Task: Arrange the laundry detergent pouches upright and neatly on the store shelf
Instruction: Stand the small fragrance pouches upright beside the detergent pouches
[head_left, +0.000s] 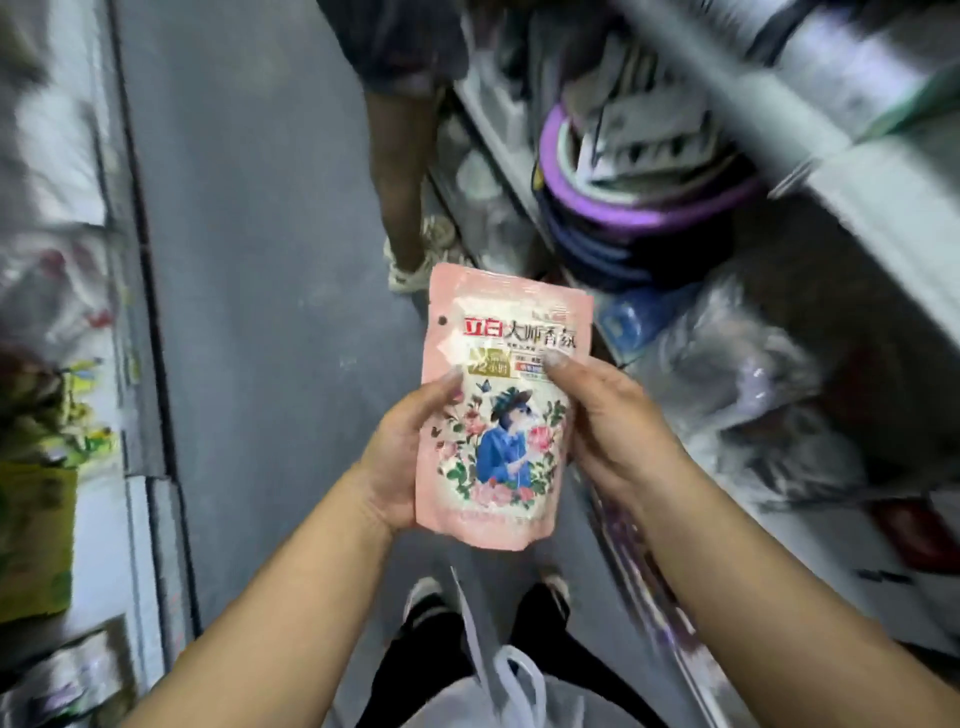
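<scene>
Grey aisle floor (270, 260) below, blurred shelf (883, 208) at right with stacked purple basins (649, 208). Left hand (400, 457) and right hand (618, 431) both clasp a pink detergent pouch (504, 410) upright over the aisle, printed "立白" and "72小时".

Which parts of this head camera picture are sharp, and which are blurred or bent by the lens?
In the head view, the pink detergent pouch is sharp enough to show its print, held by the left hand and right hand; the shelves at both edges and the purple basins are motion-smeared; the wide-angle lens makes the aisle lines lean and curve.
</scene>
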